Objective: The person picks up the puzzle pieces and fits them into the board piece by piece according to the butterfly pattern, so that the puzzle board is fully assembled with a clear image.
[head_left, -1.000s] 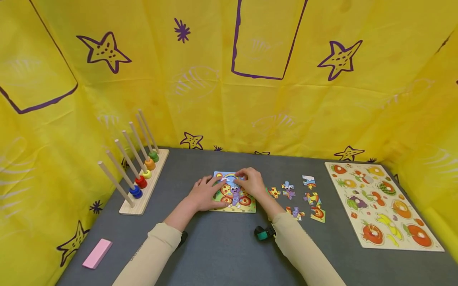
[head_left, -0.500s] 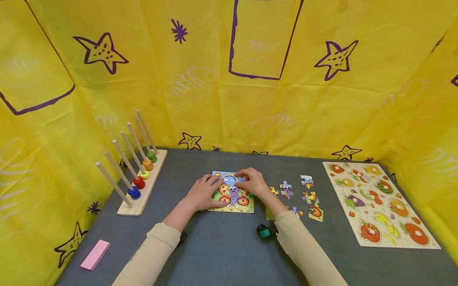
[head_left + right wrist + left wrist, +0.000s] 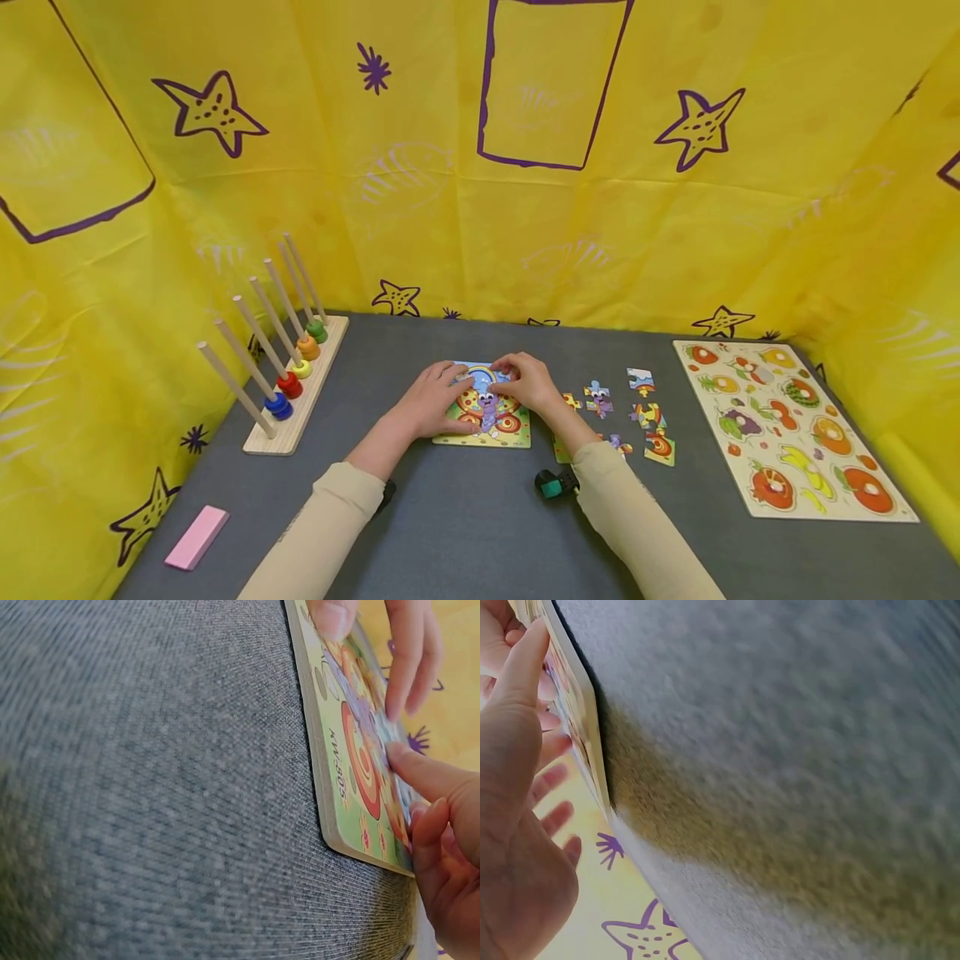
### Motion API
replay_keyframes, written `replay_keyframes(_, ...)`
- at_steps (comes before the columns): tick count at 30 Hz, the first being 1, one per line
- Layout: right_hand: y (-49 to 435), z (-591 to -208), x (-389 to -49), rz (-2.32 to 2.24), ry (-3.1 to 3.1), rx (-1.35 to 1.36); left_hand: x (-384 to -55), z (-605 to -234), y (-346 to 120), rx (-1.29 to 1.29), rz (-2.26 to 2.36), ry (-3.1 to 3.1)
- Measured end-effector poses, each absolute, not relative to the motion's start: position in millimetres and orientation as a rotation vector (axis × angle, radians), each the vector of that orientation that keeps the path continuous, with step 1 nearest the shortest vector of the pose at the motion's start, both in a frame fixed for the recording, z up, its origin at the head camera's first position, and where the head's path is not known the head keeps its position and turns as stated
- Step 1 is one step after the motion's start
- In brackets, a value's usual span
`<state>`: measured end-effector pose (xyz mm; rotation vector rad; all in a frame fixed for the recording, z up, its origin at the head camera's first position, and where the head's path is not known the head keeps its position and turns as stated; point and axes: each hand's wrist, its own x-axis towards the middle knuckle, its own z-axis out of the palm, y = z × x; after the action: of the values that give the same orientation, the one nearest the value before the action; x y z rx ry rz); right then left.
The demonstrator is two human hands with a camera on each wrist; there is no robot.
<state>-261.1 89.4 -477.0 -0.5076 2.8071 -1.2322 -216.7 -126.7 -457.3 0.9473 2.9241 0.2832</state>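
A butterfly jigsaw board (image 3: 489, 438) lies on the dark table between both hands. My left hand (image 3: 426, 402) rests over its left side, thumb stretched along the lower part and fingers spread toward the top. In the left wrist view the left hand (image 3: 514, 772) reaches past the board's edge (image 3: 594, 742). My right hand (image 3: 531, 385) is bent over the upper right part, thumb and forefinger touching the picture. The right wrist view has the right hand (image 3: 454, 840) with its other fingers curled; I cannot tell whether it pinches a piece.
Several loose jigsaw pieces (image 3: 600, 398) lie right of the board. Farther right is a fruit peg board (image 3: 765, 446). A wooden peg rack (image 3: 300, 408) with coloured rings stands at the left, and a pink block (image 3: 197, 537) lies nearer. A yellow cloth (image 3: 480, 208) hangs behind.
The head view has shifted slightly. Both hands stay on the jigsaw board in nearly the same pose, and the loose pieces still lie to its right.
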Motion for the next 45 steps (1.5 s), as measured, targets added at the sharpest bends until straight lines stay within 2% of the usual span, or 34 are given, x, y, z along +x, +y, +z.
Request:
replay_keyframes(6, 87.5, -479.8, -261.6, -1.247, 2.802, -0.503, -218.7, -461.5, -123.7, 0.976, 0.488, 2.791)
replay_keyframes(20, 99.0, -470.5, -255.0, -1.271, 2.823, -0.486, -217.4, -459.5, -116.1, 0.917, 0.473, 2.803)
replay_keyframes(29, 175.3, -463.3, -252.9, -1.438, 3.018, -0.176, -216.5, -457.9, -112.5, 0.881, 0.389, 2.811)
replay_keyframes(34, 231.9, -461.2, -248.8, -1.327, 3.124, 0.009, -214.8, -456.3, -112.0, 0.87, 0.337, 2.812)
replay_keyframes(39, 274.1, -462.6, -240.8, -1.126, 3.154, -0.01, -214.6, -458.0, -111.9, 0.843, 0.337, 2.805)
replay_keyframes(45, 294.4, -467.9, -237.4, -0.998, 3.064, 0.024, -213.8, -459.2, -111.7, 0.867, 0.383, 2.8)
